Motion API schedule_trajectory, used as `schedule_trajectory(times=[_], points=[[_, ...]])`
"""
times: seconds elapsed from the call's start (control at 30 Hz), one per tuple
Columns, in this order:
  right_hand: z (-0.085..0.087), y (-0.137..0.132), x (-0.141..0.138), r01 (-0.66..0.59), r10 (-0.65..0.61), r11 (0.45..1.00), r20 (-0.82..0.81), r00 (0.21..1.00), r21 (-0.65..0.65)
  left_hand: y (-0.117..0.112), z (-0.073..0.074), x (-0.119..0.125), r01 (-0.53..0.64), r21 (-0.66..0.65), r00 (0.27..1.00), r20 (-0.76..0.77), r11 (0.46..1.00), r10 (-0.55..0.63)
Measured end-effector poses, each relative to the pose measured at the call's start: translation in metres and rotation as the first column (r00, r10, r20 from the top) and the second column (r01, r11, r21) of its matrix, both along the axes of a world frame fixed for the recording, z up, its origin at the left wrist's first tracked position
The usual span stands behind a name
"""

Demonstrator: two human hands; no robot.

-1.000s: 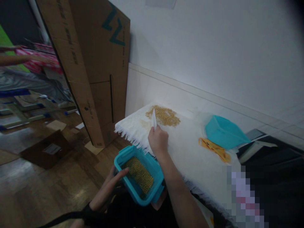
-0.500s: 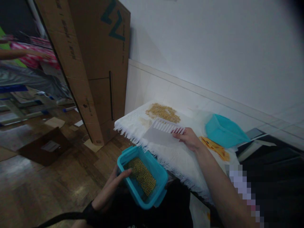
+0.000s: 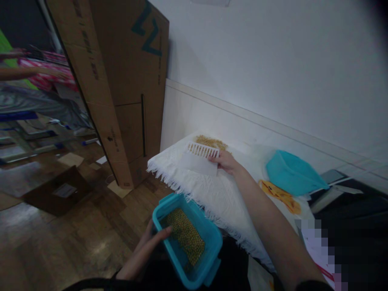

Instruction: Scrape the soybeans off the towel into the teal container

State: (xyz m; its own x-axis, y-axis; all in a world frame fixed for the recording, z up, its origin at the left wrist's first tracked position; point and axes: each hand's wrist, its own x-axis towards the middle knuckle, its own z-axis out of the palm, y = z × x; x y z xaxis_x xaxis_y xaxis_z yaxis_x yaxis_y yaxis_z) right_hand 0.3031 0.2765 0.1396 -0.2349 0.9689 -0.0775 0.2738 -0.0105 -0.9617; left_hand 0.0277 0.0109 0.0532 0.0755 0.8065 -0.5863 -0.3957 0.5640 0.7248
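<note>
My left hand (image 3: 148,246) grips the near-left wall of a blue plastic container (image 3: 216,238), thumb over the rim. Yellowish soybeans (image 3: 186,236) cover much of its bottom. The container is held tilted just below the table's fringed edge. My right hand (image 3: 228,161) is closed on the right end of a thin white plastic scraper (image 3: 198,161), which has a row of slots along its upper edge. That piece is over the white cloth (image 3: 209,198), in front of a spread pile of soybeans (image 3: 209,141), and hides the pile's nearer part.
To the right on the table are a blue basin (image 3: 292,173) and an orange-yellow packet (image 3: 280,196). A tall cardboard box (image 3: 130,76) stands left of the table, against a white wall (image 3: 273,60). Flattened cardboard (image 3: 57,190) lies on the floor. Another person's arm (image 3: 27,73) shows far left.
My right hand has moved left and away from me with the scraper, which now covers more of the bean pile. The container appears slightly lower and further right as the view shifts.
</note>
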Motion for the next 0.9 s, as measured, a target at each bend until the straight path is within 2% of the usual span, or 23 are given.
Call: schedule_trajectory(times=[0.13, 0.23, 0.33, 0.43, 0.5, 0.63, 0.7, 0.8, 0.9], points=[[0.016, 0.0, 0.003, -0.009, 0.006, 0.997, 0.046, 0.999, 0.076, -0.001, -0.003, 0.0, 0.02, -0.009, 0.999, 0.028, 1.0, -0.02], [0.021, -0.004, 0.01, 0.102, -0.115, 0.969, 0.042, 0.993, 0.224, 0.0, -0.003, 0.0, 0.022, -0.012, 0.999, 0.049, 1.0, -0.022], [0.013, -0.01, 0.013, 0.2, -0.26, 0.885, 0.088, 0.962, 0.421, 0.001, -0.003, 0.0, 0.01, 0.0, 0.998, 0.065, 1.0, -0.01], [-0.003, -0.016, 0.008, 0.227, -0.389, 0.802, 0.195, 0.9, 0.552, 0.002, -0.003, -0.001, -0.008, 0.011, 0.998, 0.057, 1.0, 0.008], [-0.01, -0.022, 0.002, 0.222, -0.448, 0.772, 0.261, 0.855, 0.596, 0.003, -0.003, -0.002, -0.018, 0.013, 0.999, 0.05, 1.0, 0.018], [-0.013, -0.033, -0.012, 0.167, -0.483, 0.751, 0.36, 0.798, 0.639, 0.003, -0.004, -0.005, -0.011, 0.014, 0.999, 0.034, 1.0, 0.01], [-0.013, -0.04, -0.018, 0.148, -0.496, 0.748, 0.398, 0.772, 0.647, 0.002, -0.009, -0.006, 0.004, 0.016, 0.999, 0.036, 1.0, -0.004], [-0.013, -0.051, -0.023, 0.135, -0.508, 0.754, 0.44, 0.741, 0.643, 0.0, -0.026, -0.004, -0.001, 0.031, 0.999, 0.053, 1.0, -0.001], [-0.018, -0.062, -0.027, 0.124, -0.472, 0.773, 0.434, 0.767, 0.622, -0.002, -0.047, 0.003, -0.094, 0.123, 0.993, 0.077, 0.988, 0.085]])
